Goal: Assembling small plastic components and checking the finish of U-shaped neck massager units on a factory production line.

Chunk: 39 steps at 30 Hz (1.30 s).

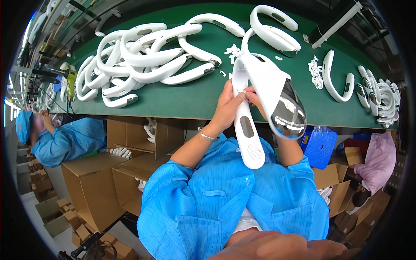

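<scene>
A white U-shaped neckband (250, 149) is up in front of my chest, with an oval dark recess and a dotted grille on one arm and a glossy, mirror-like tip on the other. My left hand (226, 106) is closed round the side of the grille arm, thumb on its inner face. Between the two arms, my right hand (255, 102) has its fingertips pressed together on that same face; a small piece may be there, too small to make out. The wide arm hides part of my right hand. Just beyond lies a pile of small white parts (234, 52).
Many neckbands (147, 60) lie heaped on the green table (182, 102) at left; others (277, 37) lie behind and at right. More small white parts (315, 73) sit right. A yellow-green power tool (69, 76), cardboard boxes (93, 186), a blue crate (320, 147) and two co-workers surround me.
</scene>
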Each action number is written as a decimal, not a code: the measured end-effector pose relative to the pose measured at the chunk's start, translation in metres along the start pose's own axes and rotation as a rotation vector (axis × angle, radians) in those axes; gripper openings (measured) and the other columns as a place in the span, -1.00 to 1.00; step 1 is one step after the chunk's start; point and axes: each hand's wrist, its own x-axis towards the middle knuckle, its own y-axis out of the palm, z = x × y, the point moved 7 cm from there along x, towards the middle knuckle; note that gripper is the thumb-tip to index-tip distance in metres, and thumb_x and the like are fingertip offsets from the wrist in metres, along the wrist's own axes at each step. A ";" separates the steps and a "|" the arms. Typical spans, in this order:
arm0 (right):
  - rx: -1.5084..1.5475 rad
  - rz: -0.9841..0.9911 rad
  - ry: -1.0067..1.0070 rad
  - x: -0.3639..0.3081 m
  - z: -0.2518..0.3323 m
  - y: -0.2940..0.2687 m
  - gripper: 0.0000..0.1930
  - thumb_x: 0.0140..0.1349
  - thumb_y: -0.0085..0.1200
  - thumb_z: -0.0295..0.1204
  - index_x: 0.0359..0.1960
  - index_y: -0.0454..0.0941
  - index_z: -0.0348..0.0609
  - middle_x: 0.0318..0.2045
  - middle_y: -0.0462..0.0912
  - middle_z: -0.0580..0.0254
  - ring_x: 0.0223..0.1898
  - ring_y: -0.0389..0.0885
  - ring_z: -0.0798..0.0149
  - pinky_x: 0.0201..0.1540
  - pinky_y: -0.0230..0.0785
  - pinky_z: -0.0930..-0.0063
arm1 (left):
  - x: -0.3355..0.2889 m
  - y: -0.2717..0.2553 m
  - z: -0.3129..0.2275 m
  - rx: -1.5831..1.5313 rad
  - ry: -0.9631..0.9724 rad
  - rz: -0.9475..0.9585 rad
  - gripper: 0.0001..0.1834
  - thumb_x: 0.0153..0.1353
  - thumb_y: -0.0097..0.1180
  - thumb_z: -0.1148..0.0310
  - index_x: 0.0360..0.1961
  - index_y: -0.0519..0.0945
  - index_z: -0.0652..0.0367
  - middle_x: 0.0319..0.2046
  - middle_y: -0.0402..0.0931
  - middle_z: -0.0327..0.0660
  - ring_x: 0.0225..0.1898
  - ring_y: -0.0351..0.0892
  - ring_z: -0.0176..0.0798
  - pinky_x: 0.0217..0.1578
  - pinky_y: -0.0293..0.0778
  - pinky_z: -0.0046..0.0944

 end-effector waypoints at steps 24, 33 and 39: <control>-0.136 0.021 -0.099 -0.012 0.048 -0.001 -0.76 0.11 0.12 -0.53 -0.17 0.56 -0.32 -0.35 0.64 0.28 -0.32 0.58 0.49 -0.38 0.45 0.60 | -0.002 0.033 -0.004 0.397 0.273 0.032 -0.65 0.27 -0.05 0.45 0.07 0.34 0.34 -0.22 0.53 -0.13 -0.22 0.54 -0.35 -0.20 0.46 -0.37; -0.482 0.009 -0.024 -0.076 0.079 -0.062 -0.42 0.16 0.12 -0.44 0.22 0.22 -0.23 -0.15 0.56 0.03 -0.27 0.64 0.22 -0.35 0.63 0.29 | 0.069 0.101 0.026 0.523 0.269 0.135 -0.60 0.26 -0.01 0.44 0.09 0.31 0.34 -0.09 0.50 -0.06 -0.15 0.55 -0.31 -0.19 0.47 -0.36; -0.055 -0.829 -0.231 -0.076 0.158 -0.307 -0.58 0.16 0.11 -0.47 0.06 0.38 -0.30 -0.27 0.59 0.13 -0.40 0.60 0.34 -0.43 0.45 0.50 | 0.132 0.176 -0.001 1.416 0.733 0.284 -0.50 0.00 0.24 0.36 0.03 0.46 0.15 -0.07 0.50 -0.03 -0.09 0.49 0.04 -0.12 0.46 -0.16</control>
